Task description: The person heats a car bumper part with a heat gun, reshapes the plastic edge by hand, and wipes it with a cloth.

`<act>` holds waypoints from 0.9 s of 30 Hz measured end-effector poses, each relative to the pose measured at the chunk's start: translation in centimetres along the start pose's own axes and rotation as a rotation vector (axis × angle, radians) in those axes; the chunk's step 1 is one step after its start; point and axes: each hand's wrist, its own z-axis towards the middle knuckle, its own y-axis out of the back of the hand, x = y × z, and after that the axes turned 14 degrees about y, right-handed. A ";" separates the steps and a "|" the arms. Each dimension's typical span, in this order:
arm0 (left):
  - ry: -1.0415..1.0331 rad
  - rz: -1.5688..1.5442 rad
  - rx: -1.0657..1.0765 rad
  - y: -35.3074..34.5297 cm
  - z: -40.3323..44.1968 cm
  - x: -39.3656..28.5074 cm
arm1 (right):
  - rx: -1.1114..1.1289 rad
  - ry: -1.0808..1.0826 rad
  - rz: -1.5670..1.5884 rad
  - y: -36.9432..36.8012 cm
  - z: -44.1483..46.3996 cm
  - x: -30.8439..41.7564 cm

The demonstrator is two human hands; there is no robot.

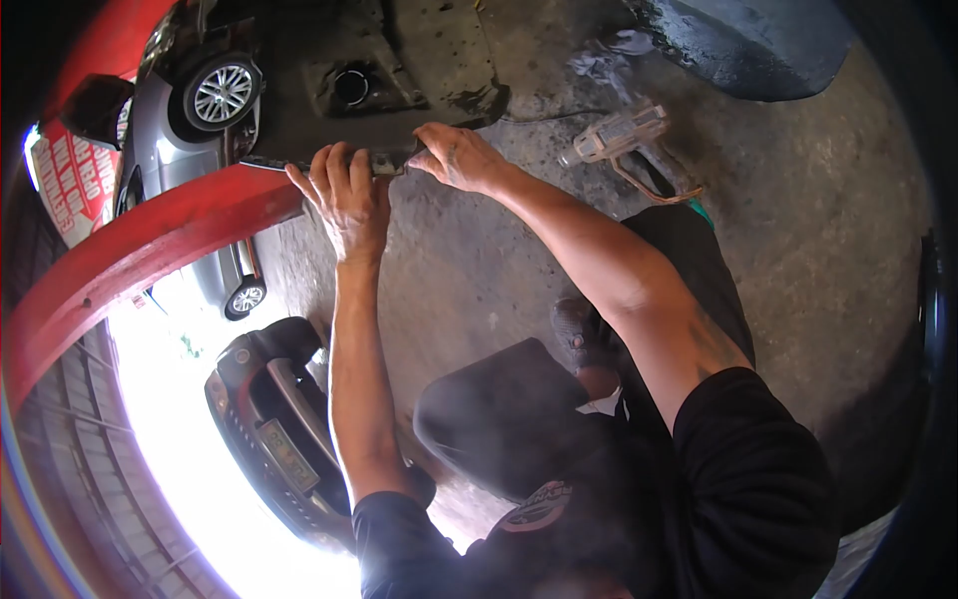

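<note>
Panel (394,90), broad, dark and marked with a round ring, spans the upper part of my view. My right hand (454,160) pinches its near edge; my left hand (347,200) spreads fingers over that edge, its grip I cannot tell. A worn grey gun-shaped tool (624,135) lies rightward on the concrete floor (798,230).

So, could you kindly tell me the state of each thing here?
Dark panel: smudged
Left hand: fingers over panel edge
Right hand: closed, pinching panel edge
Gun-shaped tool: lying unheld
Pale cloth: crumpled
Alloy wheel: mounted on silver car
Licence plate: mounted on dark car
Shoe: worn
Floor: stained
</note>
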 end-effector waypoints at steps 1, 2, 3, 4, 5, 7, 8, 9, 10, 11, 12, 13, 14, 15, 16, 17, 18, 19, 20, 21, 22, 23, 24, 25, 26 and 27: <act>-0.001 0.006 0.006 0.0 0.0 0.0 | 0.002 -0.013 0.018 0.0 0.1 0.0; -0.002 0.013 0.012 0.2 0.0 0.1 | 0.004 -0.026 0.037 0.0 0.2 0.1; 0.001 0.013 0.007 0.3 0.1 0.0 | 0.005 -0.040 0.056 0.0 0.3 0.2; 0.003 0.012 0.003 0.4 0.2 -0.2 | 0.017 -0.052 0.039 0.0 0.5 0.2; 0.005 0.012 0.000 0.4 0.3 -0.4 | 0.029 -0.065 0.023 0.0 0.5 0.2; 0.014 0.001 -0.014 0.3 0.4 -0.7 | 0.043 -0.081 0.000 0.1 0.6 0.3; 0.018 -0.004 -0.021 0.3 0.4 -0.9 | 0.044 -0.085 -0.008 0.2 0.7 0.3; 0.020 -0.010 -0.027 0.3 0.5 -1.0 | 0.046 -0.088 -0.016 0.3 0.8 0.2; 0.024 -0.016 -0.031 0.2 0.5 -1.1 | 0.043 -0.082 -0.021 0.3 0.8 0.1; 0.027 -0.021 -0.035 0.2 0.5 -1.2 | 0.040 -0.076 -0.026 0.3 0.8 0.0; 0.027 -0.016 -0.030 0.2 0.4 -1.1 | 0.038 -0.071 -0.032 0.3 0.8 -0.1; 0.027 -0.011 -0.025 0.1 0.3 -0.9 | 0.054 -0.067 -0.031 0.4 0.8 -0.1; 0.027 -0.005 -0.020 0.1 0.2 -0.9 | 0.070 -0.063 -0.030 0.6 0.9 -0.1; 0.030 -0.016 -0.019 0.1 0.2 -0.9 | 0.084 -0.059 -0.029 0.7 1.0 -0.2; 0.034 -0.027 -0.019 0.2 0.2 -0.9 | 0.072 -0.051 -0.026 0.7 1.0 -0.2; 0.037 -0.038 -0.020 0.2 0.1 -1.0 | 0.061 -0.044 -0.023 0.7 0.9 -0.2; 0.038 -0.043 -0.018 0.2 0.2 -1.0 | 0.048 -0.036 -0.020 0.6 0.9 -0.3; 0.037 -0.048 -0.018 0.3 0.3 -0.9 | 0.053 -0.041 -0.010 0.8 1.0 -0.2; 0.037 -0.053 -0.015 0.3 0.3 -1.0 | 0.057 -0.047 0.000 0.9 1.0 -0.1; 0.041 -0.067 -0.006 0.5 0.4 -1.0 | 0.061 -0.056 0.010 1.1 1.0 0.0; 0.044 -0.083 0.003 0.6 0.4 -1.2 | 0.057 -0.046 -0.002 1.1 0.9 -0.2; 0.048 -0.098 0.012 0.7 0.5 -1.3 | 0.053 -0.035 -0.013 1.0 1.0 -0.2; 0.046 -0.096 0.003 0.7 0.6 -1.4 | 0.050 -0.025 -0.024 0.9 1.0 -0.3; 0.043 -0.094 -0.004 0.7 0.7 -1.4 | 0.030 -0.012 -0.034 0.5 0.7 -0.6; 0.042 -0.091 -0.011 0.7 0.7 -1.5 | 0.011 0.001 -0.044 0.1 0.5 -0.9; 0.034 -0.078 -0.019 0.6 0.7 -1.4 | -0.010 0.018 -0.053 -0.3 0.4 -1.2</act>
